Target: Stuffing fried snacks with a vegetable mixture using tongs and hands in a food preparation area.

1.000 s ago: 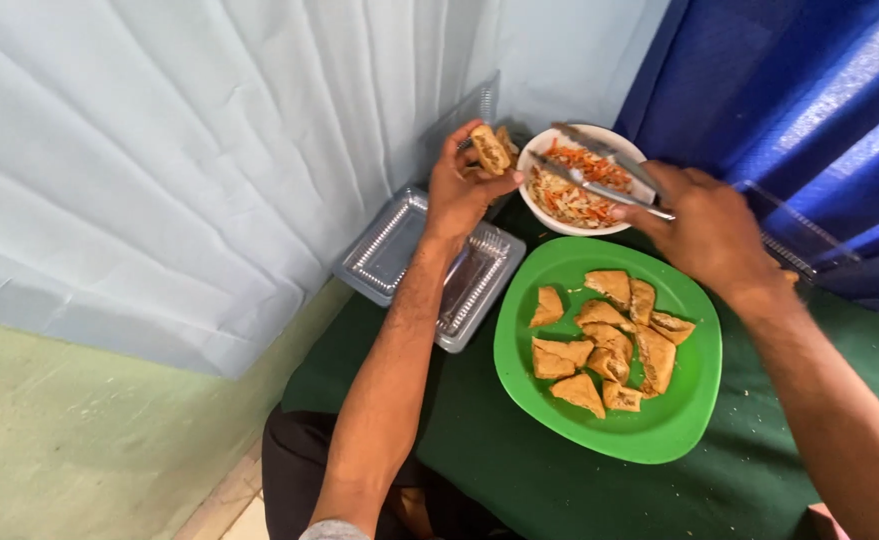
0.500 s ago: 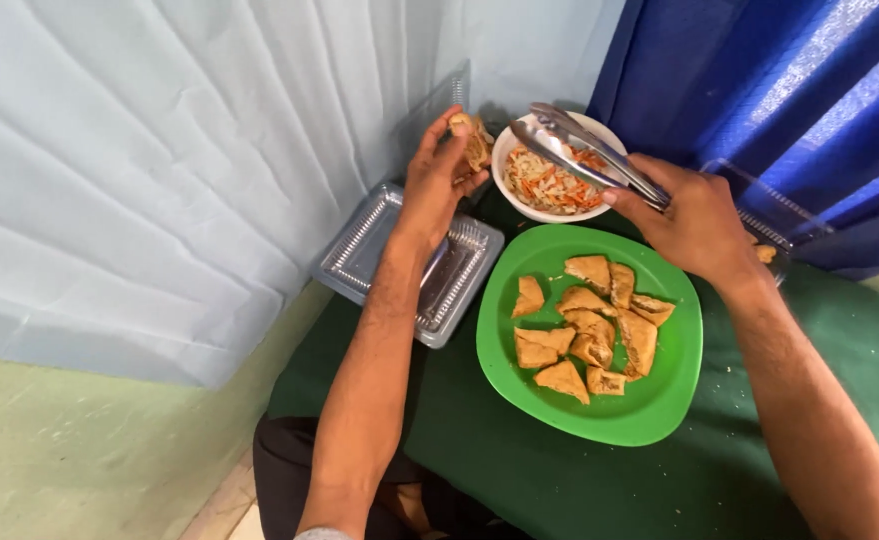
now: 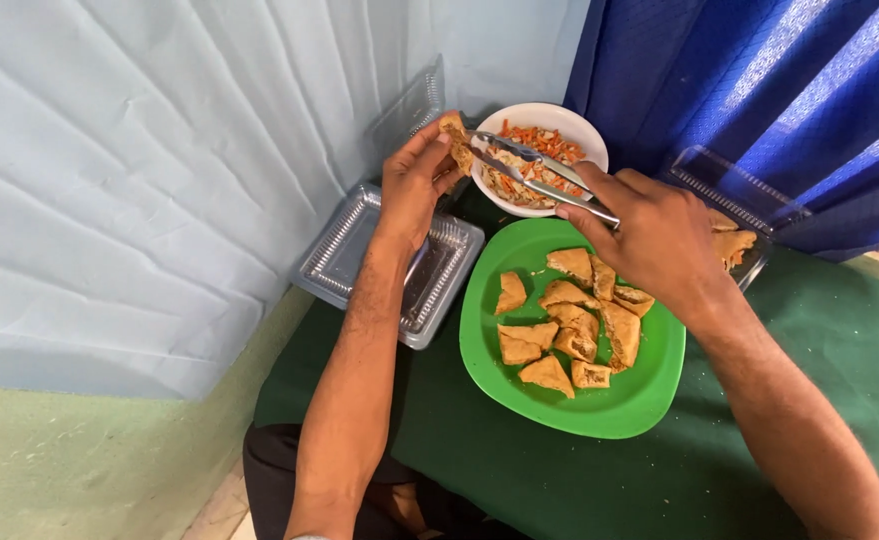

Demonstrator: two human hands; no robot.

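The left hand point(image 3: 414, 185) holds a fried golden pastry piece point(image 3: 452, 140) pinched between its fingers point(image 3: 429, 150), lifted above the bench just left of the white bowl of shredded vegetables point(image 3: 569, 125). The right hand point(image 3: 659, 240) grips metal tongs point(image 3: 534, 170), fingers clamped around the handles. Their long axis runs up and left from that hand, across the bowl, and the closed-looking tips meet the pastry right at the left fingers, above the green plate of fried pieces point(image 3: 649, 400).

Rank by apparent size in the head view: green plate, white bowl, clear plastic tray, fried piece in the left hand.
1. Green plate
2. Clear plastic tray, partly hidden
3. White bowl
4. Fried piece
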